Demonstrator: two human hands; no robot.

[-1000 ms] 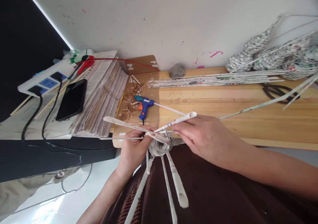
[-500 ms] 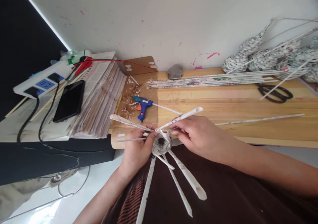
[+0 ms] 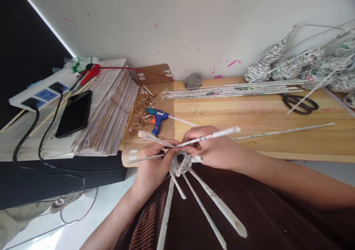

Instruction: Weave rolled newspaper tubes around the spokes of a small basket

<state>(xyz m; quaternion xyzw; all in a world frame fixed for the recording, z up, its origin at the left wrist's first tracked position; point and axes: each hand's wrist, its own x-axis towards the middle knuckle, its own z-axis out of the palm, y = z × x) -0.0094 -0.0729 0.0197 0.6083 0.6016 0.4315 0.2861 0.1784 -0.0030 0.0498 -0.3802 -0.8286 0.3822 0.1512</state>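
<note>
Holding: left hand [image 3: 151, 168] pinches the woven paper disc [image 3: 181, 164] at its rim, steadying it over the lap.
Bending: right hand [image 3: 210, 148] is clamped on a paper tube [image 3: 213, 135], pressing it across the disc.
Spokes: loose tubes [image 3: 210, 202] fan toward the body.
Beyond: glue gun [image 3: 156, 117], tube bundle [image 3: 230, 90], scissors [image 3: 298, 102] on the bench [image 3: 277, 120].

Both forearms are bare, no sleeves, rings or watch. Below the fingers [image 3: 169, 157], a dark brown garment [image 3: 249, 213] with an orange-striped patch [image 3: 144, 231] covers the lap.
</note>
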